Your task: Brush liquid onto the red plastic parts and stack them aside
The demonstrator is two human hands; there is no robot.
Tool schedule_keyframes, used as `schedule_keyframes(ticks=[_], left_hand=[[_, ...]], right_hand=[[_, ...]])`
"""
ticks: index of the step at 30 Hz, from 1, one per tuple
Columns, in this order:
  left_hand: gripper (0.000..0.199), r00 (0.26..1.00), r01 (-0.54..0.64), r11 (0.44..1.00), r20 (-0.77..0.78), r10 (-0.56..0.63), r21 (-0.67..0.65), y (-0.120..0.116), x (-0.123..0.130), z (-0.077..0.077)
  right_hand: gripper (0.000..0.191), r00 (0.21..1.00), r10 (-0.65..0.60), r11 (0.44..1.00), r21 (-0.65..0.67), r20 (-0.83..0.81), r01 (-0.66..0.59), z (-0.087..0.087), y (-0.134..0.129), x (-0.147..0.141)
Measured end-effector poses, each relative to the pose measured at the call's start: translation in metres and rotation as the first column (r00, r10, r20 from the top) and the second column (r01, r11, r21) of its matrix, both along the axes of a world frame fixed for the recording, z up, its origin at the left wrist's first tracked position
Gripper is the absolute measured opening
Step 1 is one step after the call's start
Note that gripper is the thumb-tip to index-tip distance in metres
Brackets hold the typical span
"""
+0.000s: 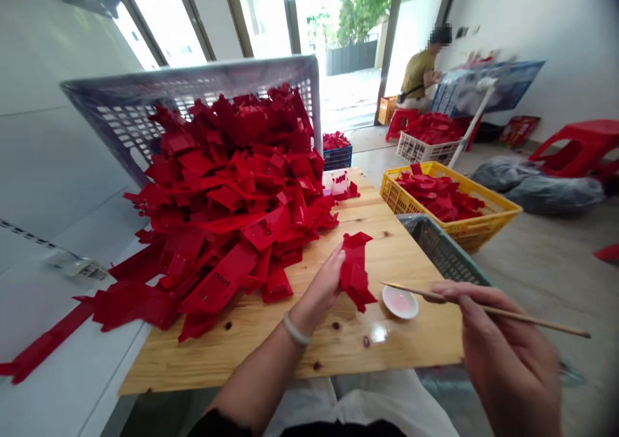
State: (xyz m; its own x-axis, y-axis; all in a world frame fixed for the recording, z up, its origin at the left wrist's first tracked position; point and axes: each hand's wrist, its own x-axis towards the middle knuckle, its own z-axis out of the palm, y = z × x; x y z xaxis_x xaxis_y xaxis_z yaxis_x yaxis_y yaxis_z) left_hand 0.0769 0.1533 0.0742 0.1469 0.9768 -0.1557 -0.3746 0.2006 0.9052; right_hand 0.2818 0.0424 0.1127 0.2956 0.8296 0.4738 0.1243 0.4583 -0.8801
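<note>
My left hand point(330, 274) is closed on a red plastic part point(355, 271), holding it above the wooden table point(416, 256). Between the fingers of my right hand point(505, 340) is a thin wooden brush point(532, 321), its pointed tip aimed left towards the red part but apart from it. Under the brush tip stands a small white dish point(400, 303) with a pinkish liquid in it. To the left of my hands, a large heap of similar red parts point(232, 211) spills out of a tipped crate point(193, 69) onto the tabletop.
A yellow crate point(503, 211) of red parts stands right of the table, beside a grey-green crate point(447, 250). Further back, a person point(418, 76) sits near a white crate point(425, 150). A red stool point(580, 144) and dark bags point(551, 189) lie at the right.
</note>
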Motion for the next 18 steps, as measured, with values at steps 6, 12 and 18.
schedule_keyframes(ticks=[6,12,18], left_hand=[[0.038,0.971,0.1,0.991,-0.208,-0.117,-0.091,0.088,0.064,-0.022],[0.033,0.806,0.122,0.992,-0.582,-0.109,-0.016,0.087,0.069,-0.033],[0.023,0.445,0.313,0.94,-0.896,-0.017,0.138,0.086,0.038,-0.011]], right_hand=[[0.032,0.997,-0.062,0.992,-0.108,0.052,0.067,-0.018,-0.003,0.021],[0.035,0.992,-0.129,0.981,-0.15,-0.011,0.126,-0.044,-0.001,0.049],[0.034,0.98,-0.186,0.974,-0.142,-0.066,0.175,-0.058,0.002,0.056]])
